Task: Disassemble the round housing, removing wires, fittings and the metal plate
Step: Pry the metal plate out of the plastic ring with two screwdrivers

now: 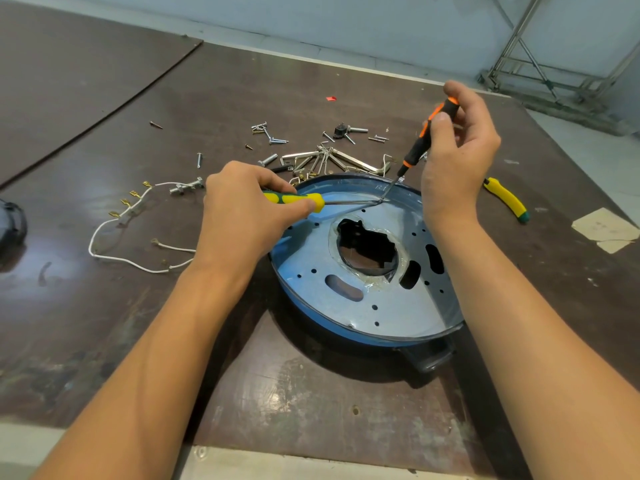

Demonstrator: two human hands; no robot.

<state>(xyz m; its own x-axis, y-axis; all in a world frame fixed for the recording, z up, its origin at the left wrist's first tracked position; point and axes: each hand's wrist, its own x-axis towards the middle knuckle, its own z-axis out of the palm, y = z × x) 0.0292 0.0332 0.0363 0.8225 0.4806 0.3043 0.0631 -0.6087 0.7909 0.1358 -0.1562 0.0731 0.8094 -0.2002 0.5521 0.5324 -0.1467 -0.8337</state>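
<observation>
Dark brown, scuffed tabletop [242, 81] fills most of the view, with a pale wall behind it. Near its front middle lies the round blue housing [298, 308], open side up. Seated inside it is the grey metal plate [391, 306], punched with small holes, a few oblong slots and a large ragged central opening.

At the far rim of the plate two tool tips meet at one spot. The left hand [242, 209] is curled around the yellow-and-green screwdriver [298, 199], whose shaft lies almost flat across the plate toward that spot. The right hand [457, 150] pinches the black-and-orange screwdriver [420, 143] between thumb and fingers, holding it steeply tilted with the tip down at the same place.

Just behind the housing lies a bunch of silver hex keys [332, 157], and beyond them a scatter of loose screws and bolts [273, 138]. To the left, apart from the housing, sprawls a white wire harness [114, 220] with brass terminals. To the right rests a yellow utility knife [507, 199], and further right some pale paper scraps [604, 226]. A dark object [10, 223] shows at the left edge, cut off. A metal frame [540, 74] stands on the floor at far right.
</observation>
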